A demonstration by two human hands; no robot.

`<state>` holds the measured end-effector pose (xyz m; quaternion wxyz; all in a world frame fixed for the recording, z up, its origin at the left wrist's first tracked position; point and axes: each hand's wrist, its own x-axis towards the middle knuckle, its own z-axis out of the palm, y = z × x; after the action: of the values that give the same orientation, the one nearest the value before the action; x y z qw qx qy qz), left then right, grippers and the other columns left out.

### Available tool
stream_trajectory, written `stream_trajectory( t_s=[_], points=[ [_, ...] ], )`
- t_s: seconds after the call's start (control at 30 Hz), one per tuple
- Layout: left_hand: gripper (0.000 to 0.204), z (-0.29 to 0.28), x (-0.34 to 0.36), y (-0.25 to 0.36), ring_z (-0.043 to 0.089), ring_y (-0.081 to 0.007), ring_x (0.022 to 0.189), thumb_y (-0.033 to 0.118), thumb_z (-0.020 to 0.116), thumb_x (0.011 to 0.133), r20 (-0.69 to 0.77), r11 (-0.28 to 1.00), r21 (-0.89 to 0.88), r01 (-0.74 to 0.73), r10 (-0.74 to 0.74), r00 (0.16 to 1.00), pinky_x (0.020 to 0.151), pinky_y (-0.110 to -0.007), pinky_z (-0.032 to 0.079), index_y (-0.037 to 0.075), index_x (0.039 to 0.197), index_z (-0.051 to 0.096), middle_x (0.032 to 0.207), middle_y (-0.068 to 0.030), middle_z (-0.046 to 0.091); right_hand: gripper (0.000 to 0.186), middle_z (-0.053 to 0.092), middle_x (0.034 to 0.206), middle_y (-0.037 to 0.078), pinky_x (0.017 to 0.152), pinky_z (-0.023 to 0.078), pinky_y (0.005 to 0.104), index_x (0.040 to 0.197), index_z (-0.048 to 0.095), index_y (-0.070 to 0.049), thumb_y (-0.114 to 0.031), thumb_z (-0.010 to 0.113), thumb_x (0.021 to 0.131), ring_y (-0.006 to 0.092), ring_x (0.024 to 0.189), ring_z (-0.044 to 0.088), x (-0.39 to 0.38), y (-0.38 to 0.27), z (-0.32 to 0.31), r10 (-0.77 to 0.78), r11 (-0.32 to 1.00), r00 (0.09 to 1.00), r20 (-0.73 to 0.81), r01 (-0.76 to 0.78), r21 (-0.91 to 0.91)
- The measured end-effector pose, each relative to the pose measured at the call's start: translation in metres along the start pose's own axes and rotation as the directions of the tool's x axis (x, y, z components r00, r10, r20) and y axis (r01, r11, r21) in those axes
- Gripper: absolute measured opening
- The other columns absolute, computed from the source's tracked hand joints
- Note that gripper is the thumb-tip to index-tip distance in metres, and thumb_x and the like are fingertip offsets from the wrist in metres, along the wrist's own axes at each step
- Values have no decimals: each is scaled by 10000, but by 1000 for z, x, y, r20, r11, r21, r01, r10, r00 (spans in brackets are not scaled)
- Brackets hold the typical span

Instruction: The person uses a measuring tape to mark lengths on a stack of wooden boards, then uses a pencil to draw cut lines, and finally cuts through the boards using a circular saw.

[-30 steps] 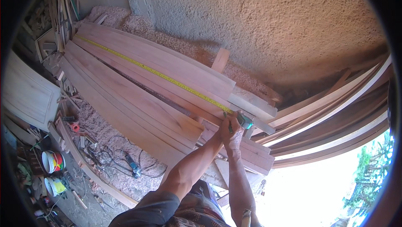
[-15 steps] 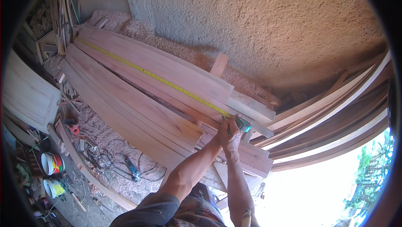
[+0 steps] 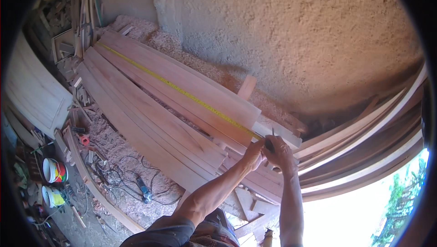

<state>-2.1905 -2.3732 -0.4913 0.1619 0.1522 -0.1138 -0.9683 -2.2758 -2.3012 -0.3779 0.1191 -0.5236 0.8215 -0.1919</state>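
Yellow tape blade (image 3: 182, 91) lies lengthwise along plank (image 3: 196, 87), running to the hands. Right hand (image 3: 280, 155) is curled around a slim dark stick (image 3: 273, 131). Left hand (image 3: 253, 156) adjoins — its grip is hidden, cannot tell.

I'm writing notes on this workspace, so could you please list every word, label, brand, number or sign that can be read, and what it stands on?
None can be read.
Tape: markings too small to read.
Upper bucket: coloured print, too small and blurred.
Lower bucket: coloured print, too small and blurred.
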Motion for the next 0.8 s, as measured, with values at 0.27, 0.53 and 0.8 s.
stream_trajectory(
  t_s=[0.27, 0.53, 0.8],
  points=[
    [405, -11, -14, 35, 633, -130, 856, 427, 550, 1021, -246, 907, 405, -117, 231, 941, 735, -288, 538, 87, 1222, 638, 1033, -39, 661, 382, 660, 948, 189, 797, 539, 447, 1133, 683, -73, -159, 691, 761, 365, 886, 656, 17, 3, 4, -166, 986, 975, 147, 162, 33],
    [395, -17, -27, 151, 666, -179, 758, 344, 460, 1070, -378, 699, 420, -579, 715, 588, 708, -323, 555, 22, 1277, 561, 987, -105, 689, 272, 647, 885, 156, 748, 523, 393, 1023, 665, -33, -103, 675, 761, 299, 813, 643, 31, -18, 41, -277, 926, 958, 82, 243, 289],
    [481, -25, -33, 203, 690, -195, 753, 409, 500, 1050, -303, 659, 495, -566, 741, 599, 683, -344, 561, 9, 1316, 536, 1028, -133, 721, 226, 649, 826, 160, 721, 529, 416, 978, 662, -48, -106, 658, 760, 321, 782, 635, 47, -34, 49, -252, 925, 967, 28, 232, 301]
  ],
)
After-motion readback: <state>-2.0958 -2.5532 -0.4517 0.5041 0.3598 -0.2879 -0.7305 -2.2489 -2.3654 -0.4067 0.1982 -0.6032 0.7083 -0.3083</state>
